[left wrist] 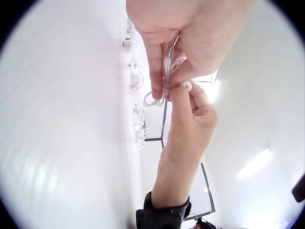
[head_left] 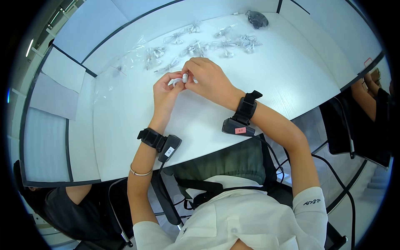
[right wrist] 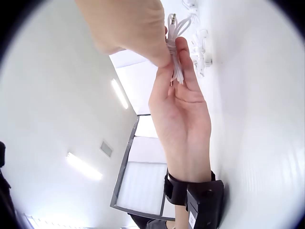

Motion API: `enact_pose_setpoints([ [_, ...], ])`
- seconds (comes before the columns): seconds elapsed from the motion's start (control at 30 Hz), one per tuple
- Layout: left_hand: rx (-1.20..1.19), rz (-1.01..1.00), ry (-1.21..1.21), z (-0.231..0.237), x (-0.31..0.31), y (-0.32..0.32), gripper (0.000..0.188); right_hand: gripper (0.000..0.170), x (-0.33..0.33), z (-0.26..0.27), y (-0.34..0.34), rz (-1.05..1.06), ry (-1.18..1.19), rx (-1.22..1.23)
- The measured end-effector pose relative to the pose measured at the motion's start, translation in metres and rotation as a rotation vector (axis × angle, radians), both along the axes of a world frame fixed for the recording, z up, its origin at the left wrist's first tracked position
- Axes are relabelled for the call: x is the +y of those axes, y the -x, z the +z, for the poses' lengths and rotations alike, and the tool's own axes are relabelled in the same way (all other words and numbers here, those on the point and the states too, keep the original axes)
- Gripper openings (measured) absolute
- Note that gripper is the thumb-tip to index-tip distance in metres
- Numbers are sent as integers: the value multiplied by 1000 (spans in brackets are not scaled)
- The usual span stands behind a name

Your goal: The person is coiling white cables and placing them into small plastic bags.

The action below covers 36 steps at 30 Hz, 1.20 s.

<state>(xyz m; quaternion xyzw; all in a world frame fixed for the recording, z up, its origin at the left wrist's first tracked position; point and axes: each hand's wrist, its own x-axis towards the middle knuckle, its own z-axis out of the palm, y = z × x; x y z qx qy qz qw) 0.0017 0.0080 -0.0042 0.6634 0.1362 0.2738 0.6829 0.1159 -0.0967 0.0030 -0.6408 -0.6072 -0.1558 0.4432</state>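
A small bundle of white earphone cable (right wrist: 172, 45) with a metal plug is held between both hands above the table. The left hand (head_left: 166, 92) pinches the looped bundle between thumb and fingers. The right hand (head_left: 210, 81) meets it from the other side, its thumb and index finger pinching a white end piece (head_left: 185, 78) of the earphones. In the left wrist view, the right hand (left wrist: 183, 124) has its thumb against that round white piece (left wrist: 186, 86), beside the cable loops. The palm of the left hand (right wrist: 183, 114) shows in the right wrist view.
Several bundled white cables (head_left: 194, 49) lie farther back on the white table (head_left: 250, 83). Clear plastic bags (head_left: 135, 52) are at the back left, and a dark grey pouch (head_left: 257, 19) is at the back right. Low partitions edge the table; other people sit at both sides.
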Motion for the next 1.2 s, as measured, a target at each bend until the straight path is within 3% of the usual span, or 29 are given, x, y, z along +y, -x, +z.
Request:
enact_pose_setpoints([
  [0.8,30,-75,38,1,2,3,17,12,-6,9,-5,203,81,224],
  [1.0,1,-14,33,4,7,5,17,14,-1,7,-7,229,35,358],
  [1.2,1,29,-20,7,6,5,16,15,-4,9,-9,278,17,328],
])
